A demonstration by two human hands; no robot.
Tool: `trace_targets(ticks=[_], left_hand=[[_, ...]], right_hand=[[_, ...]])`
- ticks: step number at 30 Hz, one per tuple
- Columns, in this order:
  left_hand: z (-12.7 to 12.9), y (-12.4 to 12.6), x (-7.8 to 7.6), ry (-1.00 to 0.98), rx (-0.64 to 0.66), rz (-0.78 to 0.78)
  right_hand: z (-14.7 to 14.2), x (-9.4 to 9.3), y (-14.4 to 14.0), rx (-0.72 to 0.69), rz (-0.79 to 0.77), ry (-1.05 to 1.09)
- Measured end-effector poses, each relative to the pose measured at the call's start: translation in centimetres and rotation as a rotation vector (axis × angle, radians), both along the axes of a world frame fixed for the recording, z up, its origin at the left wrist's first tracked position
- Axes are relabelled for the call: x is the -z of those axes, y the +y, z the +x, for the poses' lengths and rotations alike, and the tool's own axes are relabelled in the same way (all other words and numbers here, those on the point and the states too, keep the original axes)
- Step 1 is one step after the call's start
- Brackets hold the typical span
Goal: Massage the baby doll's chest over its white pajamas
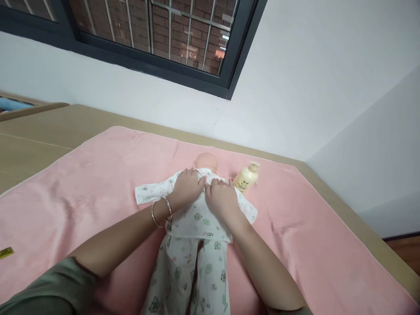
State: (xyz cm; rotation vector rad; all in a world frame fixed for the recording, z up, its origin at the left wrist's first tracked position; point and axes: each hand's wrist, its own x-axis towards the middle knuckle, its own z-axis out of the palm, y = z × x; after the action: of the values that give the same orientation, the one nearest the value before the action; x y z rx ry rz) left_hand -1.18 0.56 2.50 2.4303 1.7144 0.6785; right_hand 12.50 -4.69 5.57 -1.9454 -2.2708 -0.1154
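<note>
A baby doll (206, 160) lies stretched out on a pink blanket, dressed in a white printed top (197, 218) and matching trousers (210, 275). Its head shows beyond the collar; I see no features on it. My left hand (188, 187), with bangles at the wrist, lies flat on the upper left of the top. Beside it, my right hand (222, 197) rests on the upper right, fingers laid over the cloth. The thumb and fingertips of the two hands nearly meet near the collar. A cream pump bottle (246, 177) is just right of my right hand.
The pink blanket (98, 183) has some creases and covers much of a tan surface (39, 131). A small yellow label (5, 252) is at the left edge. Behind are a white wall (282, 87) and a dark-framed, barred window (154, 35).
</note>
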Motion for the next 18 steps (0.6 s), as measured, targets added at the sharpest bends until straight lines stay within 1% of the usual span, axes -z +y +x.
trace_targets(ticks=[4, 7, 12, 15, 18], left_hand=[[1.0, -1.2, 1.3, 0.039, 0.01, 0.137], [1.4, -1.8, 1.8, 0.028, -0.007, 0.173], [1.2, -1.8, 1.7, -0.009, 0.0, 0.165], [1.3, -2.1, 1.6, -0.003, -0.002, 0.155], [1.7, -2.9, 1.7, 0.005, -0.013, 0.178]], right_hand=[[2.2, 0.3, 2.2, 0.042, -0.111, 0.176], [3.2, 0.9, 3.3, 0.064, -0.148, 0.256], [3.0, 1.7, 3.3, 0.05, -0.08, 0.237], [3.1, 2.0, 3.4, 0.04, -0.082, 0.263], [3.8, 2.2, 4.0, 0.026, -0.105, 0.309]])
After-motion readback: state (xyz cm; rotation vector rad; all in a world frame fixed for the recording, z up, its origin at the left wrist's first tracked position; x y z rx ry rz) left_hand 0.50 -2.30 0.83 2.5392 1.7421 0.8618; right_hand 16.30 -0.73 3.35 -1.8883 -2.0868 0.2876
